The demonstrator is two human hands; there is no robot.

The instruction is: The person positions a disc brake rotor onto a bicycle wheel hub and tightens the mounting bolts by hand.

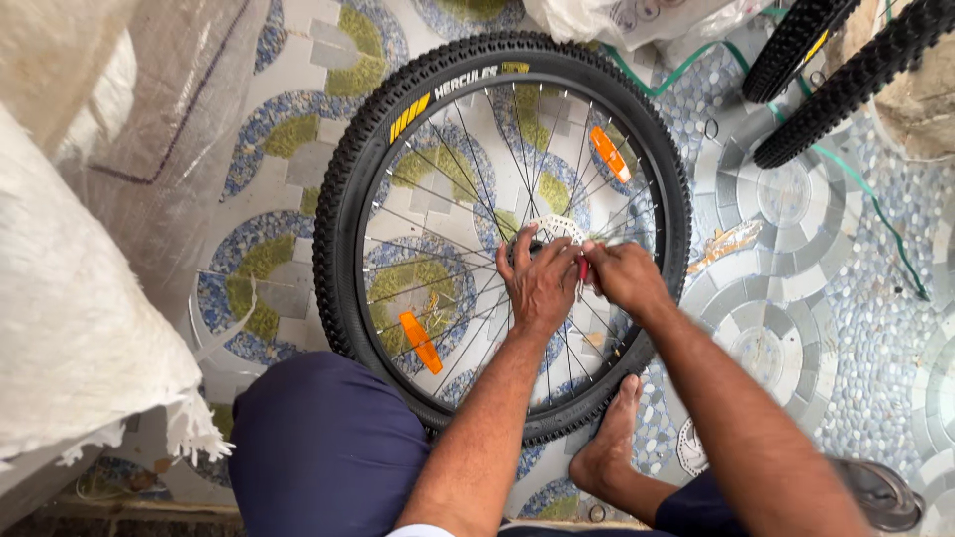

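Here, nearest the camera, the person's dark blue trouser leg (323,447) fills the 7 o'clock corner, and a bare foot (609,438) at 5 o'clock rests just against the tyre of the bicycle wheel (398,109). The wheel lies flat on the patterned mosaic floor (796,199), filling the middle of the view, its knobbly black tyre ringing thin spokes. Two orange reflectors sit among the spokes, one (420,341) at 7 o'clock from the hub and one (609,153) at 1 o'clock from it.

At the hub (553,229), the left hand (537,283) presses down with its fingers spread and curled over the centre, touching the hub. Just beside it at 3 o'clock, the right hand (622,273) has its fingers clenched around a small red-handled tool (583,268), whose tip I cannot tell apart from the hub.

Farther off, a white woven sack (70,328) lies at 9 o'clock, and two more black tyres (846,70) reach in at 1 o'clock, with a green cord (875,204) trailing across the floor near them.
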